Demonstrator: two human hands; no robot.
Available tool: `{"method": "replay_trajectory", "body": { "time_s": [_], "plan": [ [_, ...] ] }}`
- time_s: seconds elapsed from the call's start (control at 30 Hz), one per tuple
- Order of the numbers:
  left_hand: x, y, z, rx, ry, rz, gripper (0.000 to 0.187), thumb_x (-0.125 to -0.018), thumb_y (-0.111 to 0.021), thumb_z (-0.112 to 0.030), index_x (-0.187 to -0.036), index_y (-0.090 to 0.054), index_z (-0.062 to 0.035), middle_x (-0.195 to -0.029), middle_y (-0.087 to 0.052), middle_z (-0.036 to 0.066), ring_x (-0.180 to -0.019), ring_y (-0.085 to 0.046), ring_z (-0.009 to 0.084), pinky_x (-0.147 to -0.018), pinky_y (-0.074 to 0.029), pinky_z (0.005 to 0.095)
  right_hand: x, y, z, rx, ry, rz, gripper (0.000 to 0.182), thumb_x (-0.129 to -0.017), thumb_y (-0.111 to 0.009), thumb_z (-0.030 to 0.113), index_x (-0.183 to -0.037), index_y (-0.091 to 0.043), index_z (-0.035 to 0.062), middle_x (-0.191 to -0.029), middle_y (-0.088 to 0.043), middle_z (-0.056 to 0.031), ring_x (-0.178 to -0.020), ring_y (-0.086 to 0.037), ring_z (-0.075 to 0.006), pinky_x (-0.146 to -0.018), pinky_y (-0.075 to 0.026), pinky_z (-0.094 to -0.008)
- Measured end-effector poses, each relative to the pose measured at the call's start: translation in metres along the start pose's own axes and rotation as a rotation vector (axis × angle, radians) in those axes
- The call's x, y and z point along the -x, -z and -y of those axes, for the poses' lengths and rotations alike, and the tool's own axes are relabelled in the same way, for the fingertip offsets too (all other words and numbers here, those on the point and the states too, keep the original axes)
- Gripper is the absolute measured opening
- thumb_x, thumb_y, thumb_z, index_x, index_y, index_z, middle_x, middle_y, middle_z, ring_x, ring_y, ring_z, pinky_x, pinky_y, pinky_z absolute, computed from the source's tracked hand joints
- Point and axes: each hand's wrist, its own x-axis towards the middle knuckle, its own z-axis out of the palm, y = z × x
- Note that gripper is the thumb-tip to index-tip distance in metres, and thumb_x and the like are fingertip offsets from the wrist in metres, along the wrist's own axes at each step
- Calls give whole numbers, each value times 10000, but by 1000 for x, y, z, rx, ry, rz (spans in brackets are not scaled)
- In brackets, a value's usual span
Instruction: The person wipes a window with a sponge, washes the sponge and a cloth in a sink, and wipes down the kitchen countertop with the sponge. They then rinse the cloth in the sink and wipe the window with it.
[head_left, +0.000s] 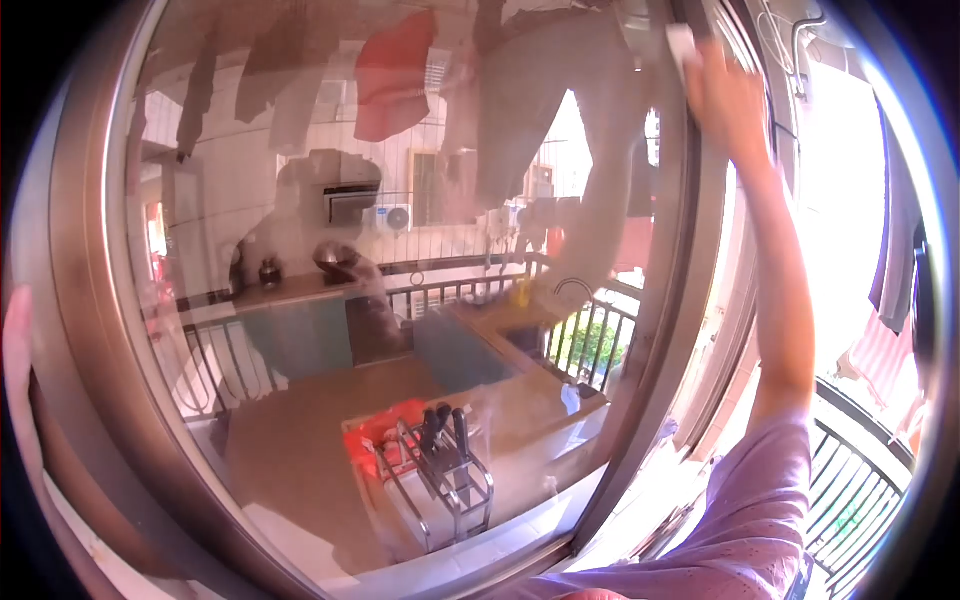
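At nine o'clock, the left hand (18,325), mostly cut off, its grip unclear; toward six o'clock, showing in the glass (290,470), a metal rack (488,492) holds black handles (461,432) beside red plastic (398,416); at one o'clock, the right hand (728,100) grips a white pad (682,43).

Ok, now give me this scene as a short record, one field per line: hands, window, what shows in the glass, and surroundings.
Right hand: raised, holding a small white item at the upper right of the window frame
Left hand: partly visible at the far left edge; grip unclear
Window glass: large pane, with reflections
Seen in the glass: metal rack, black-handled knives, red bag, hanging clothes
Far right: dark railing, more hanging laundry
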Motion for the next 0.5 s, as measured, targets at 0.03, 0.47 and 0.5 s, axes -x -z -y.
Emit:
{"method": "replay_trajectory", "body": {
  "time_s": [0.03,0.47,0.5],
  "plan": [
    [1,1,4,8,27,-7,772,-791,-655,-296,-1385,-264,5,-1422,-214,243,-1320,-227,355,-1082,-181,455,25,14,7,-101,-31,2,249,-892,-504,210,-1080,-492,47,-722,-638,-166,-661,-611,-353,-724,-428,-454],
    [0,0,8,1,44,2,798,-767,-666,-309,-1394,-267,-19,-1431,-176,252,-1330,-198,362,-1078,-161,476,-129,-63,-24,89,-248,-178,227,-797,-505,158,-947,-486,-13,-688,-621,-202,-636,-615,-379,-693,-456,-478],
    [2,0,8,1,41,-1,797,-767,-665,-308,-1394,-267,-19,-1431,-177,251,-1329,-199,362,-1078,-161,476,-109,-51,-18,98,-219,-140,226,-790,-511,157,-943,-487,-9,-683,-621,-198,-627,-616,-372,-688,-461,-473]
  ]
}}
